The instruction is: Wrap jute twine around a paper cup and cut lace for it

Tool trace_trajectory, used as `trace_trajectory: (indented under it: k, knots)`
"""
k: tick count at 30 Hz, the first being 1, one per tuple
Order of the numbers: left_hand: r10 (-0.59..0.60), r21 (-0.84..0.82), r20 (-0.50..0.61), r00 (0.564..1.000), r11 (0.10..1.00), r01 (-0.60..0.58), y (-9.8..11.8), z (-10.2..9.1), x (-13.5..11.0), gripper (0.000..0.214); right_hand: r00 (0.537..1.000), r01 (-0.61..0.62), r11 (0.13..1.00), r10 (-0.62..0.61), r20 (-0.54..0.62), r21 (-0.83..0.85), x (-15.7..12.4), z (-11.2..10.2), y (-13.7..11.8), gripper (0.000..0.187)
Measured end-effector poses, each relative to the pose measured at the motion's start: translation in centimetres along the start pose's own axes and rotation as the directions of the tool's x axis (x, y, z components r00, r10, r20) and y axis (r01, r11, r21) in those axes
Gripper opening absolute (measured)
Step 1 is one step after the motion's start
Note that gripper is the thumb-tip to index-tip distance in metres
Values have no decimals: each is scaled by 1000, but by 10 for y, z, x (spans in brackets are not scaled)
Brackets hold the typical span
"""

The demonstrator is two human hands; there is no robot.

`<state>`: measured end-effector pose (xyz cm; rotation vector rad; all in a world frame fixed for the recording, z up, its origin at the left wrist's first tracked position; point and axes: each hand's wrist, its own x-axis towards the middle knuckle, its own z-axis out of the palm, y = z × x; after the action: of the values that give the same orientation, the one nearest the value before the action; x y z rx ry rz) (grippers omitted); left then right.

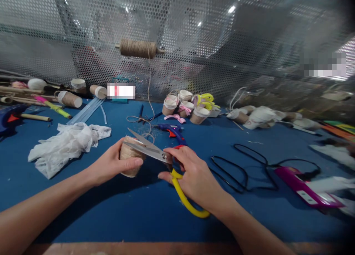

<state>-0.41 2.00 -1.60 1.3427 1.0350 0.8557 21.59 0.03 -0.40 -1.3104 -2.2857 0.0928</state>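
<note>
My left hand (pixel 111 164) is wrapped round a small cup covered in jute twine (pixel 129 159), held just above the blue table (pixel 138 210). My right hand (pixel 191 175) grips yellow-handled scissors (pixel 155 151); the blades are parted and point left over the top of the cup. A strand of twine (pixel 149 96) runs from the cup up to a twine spool (pixel 138 48) mounted on the mesh wall.
A blue glue gun (pixel 172 131) lies just behind my hands. Crumpled white plastic (pixel 63 144) sits at the left. Decorated cups (pixel 188 107) stand at the back, more cups (pixel 257 116) to the right. A black cord (pixel 244 170) leads to a pink tool (pixel 302 186).
</note>
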Motion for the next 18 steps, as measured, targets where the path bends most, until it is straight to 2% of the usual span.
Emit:
trace_trajectory:
  k: [8, 18]
  knots:
    - [-17, 34, -20, 1000, 999, 17, 1, 0, -1, 61, 999, 19, 1000, -20, -41, -10, -2, 0, 2, 38]
    - [-9, 21, -46, 999, 1000, 10, -1, 1, -1, 57, 999, 4, 988, -9, -37, -154, -3, 0, 4, 51]
